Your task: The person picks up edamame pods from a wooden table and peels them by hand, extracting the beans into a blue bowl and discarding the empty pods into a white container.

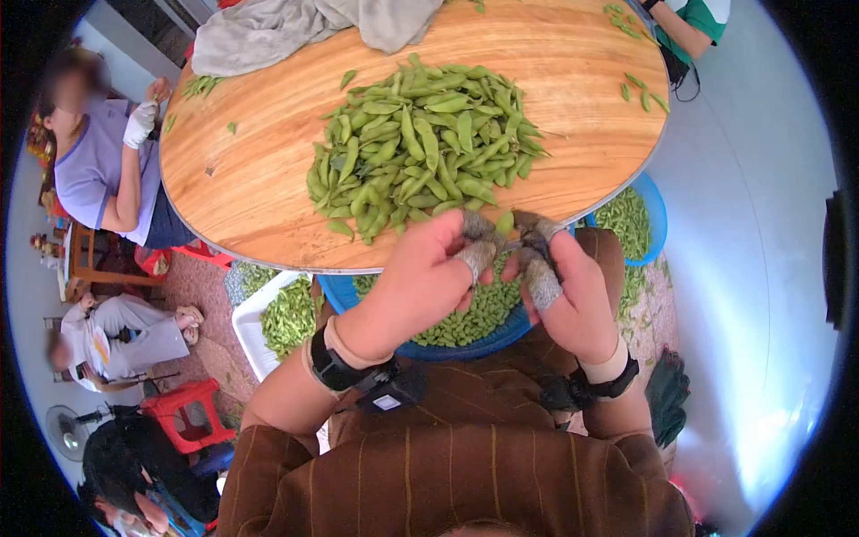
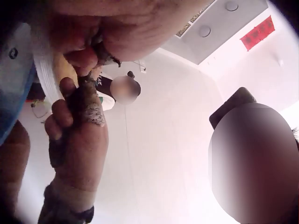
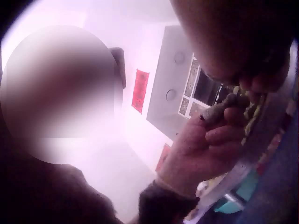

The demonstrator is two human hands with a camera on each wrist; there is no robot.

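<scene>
Just past the table's near edge, my left hand [image 1: 394, 291] and right hand [image 1: 577, 300] meet, their thumbs and some fingers wrapped in worn grey coverings. Between the fingertips of both is a green soybean pod [image 1: 506, 223], pinched from either side and partly hidden. Below them, between the knees, a blue basin [image 1: 512, 336] holds shelled green beans [image 1: 465, 324]. A large heap of unshelled pods [image 1: 420, 143] lies on the wooden table right in front of the hands. In the left wrist view the right hand [image 2: 81, 140] shows wrapped fingers close to the left hand's fingertips.
A grey cloth [image 1: 295, 36] lies at the table's [image 1: 599, 107] far side. On the floor stand a white tray [image 1: 253, 345] of pods at left and another blue basin [image 1: 660, 215] at right. A dark glove [image 1: 669, 398] lies at right. Other people sit around, near a red stool [image 1: 188, 416].
</scene>
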